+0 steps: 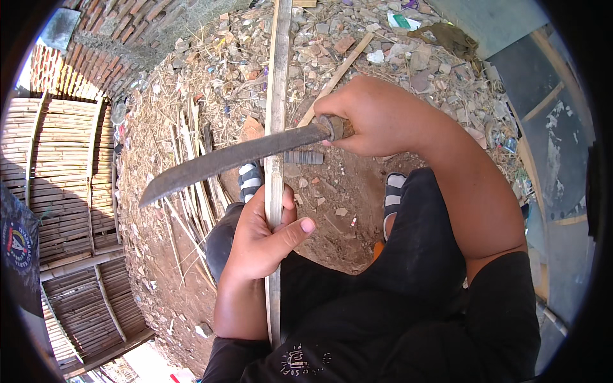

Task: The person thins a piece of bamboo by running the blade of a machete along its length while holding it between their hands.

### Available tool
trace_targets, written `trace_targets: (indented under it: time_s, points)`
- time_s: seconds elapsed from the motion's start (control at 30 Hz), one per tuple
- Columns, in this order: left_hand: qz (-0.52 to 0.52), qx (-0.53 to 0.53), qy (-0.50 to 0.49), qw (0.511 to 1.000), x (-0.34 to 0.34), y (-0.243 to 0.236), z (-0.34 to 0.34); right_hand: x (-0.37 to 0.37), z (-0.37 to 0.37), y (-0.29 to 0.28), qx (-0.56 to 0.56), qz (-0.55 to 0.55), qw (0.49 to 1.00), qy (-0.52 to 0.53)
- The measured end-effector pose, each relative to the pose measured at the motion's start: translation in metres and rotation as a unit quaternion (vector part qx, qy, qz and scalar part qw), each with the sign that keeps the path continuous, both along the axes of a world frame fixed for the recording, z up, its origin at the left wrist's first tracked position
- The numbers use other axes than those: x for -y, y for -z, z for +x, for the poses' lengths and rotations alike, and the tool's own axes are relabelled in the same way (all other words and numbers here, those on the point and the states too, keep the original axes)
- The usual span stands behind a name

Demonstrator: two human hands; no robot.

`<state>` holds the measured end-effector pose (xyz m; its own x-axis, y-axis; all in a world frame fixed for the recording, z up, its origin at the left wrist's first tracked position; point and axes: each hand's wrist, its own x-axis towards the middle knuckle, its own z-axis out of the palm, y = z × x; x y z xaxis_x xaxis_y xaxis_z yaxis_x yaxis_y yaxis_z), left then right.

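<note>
A long pale split strip of wood or bamboo (pixel 275 83) runs upright through the picture, down between my legs. My left hand (pixel 265 239) is closed around it low down, thumb across its front. My right hand (pixel 367 118) grips the handle of a long, dark, worn machete (pixel 211 163) at the right of the strip. The blade lies crosswise over the strip a little above my left hand, its tip out to the left; I cannot tell whether it touches the wood.
Thin split strips (pixel 191 191) lie on rubble-strewn dirt (pixel 332 217) at my left, another stick (pixel 345 64) ahead. My sandalled feet (pixel 394 191) are below. Brick (pixel 89 57) and bamboo slat walls (pixel 64 166) stand at left, dark panels (pixel 543 147) at right.
</note>
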<state>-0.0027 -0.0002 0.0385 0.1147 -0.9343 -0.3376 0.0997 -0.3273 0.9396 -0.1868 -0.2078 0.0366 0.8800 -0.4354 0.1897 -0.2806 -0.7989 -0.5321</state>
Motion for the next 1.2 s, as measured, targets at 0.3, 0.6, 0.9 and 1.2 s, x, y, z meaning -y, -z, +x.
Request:
trace_targets:
  time_s: [0.3,0.6,0.9,1.2]
  points:
    - [0.028,-0.036,-0.011,0.999,-0.003,-0.005,-0.003,0.02,-0.004,0.005,0.016,0.071,0.994,0.076]
    - [0.027,-0.04,0.017,0.999,-0.002,-0.005,-0.005,0.024,-0.005,0.01,0.019,0.051,0.998,0.04]
    - [0.011,-0.069,0.02,0.997,-0.003,-0.003,0.0,0.006,0.0,0.004,0.016,-0.009,0.999,-0.045]
    - [-0.014,-0.094,0.004,0.995,-0.003,-0.003,-0.001,0.017,0.001,0.016,0.049,0.04,0.998,0.004]
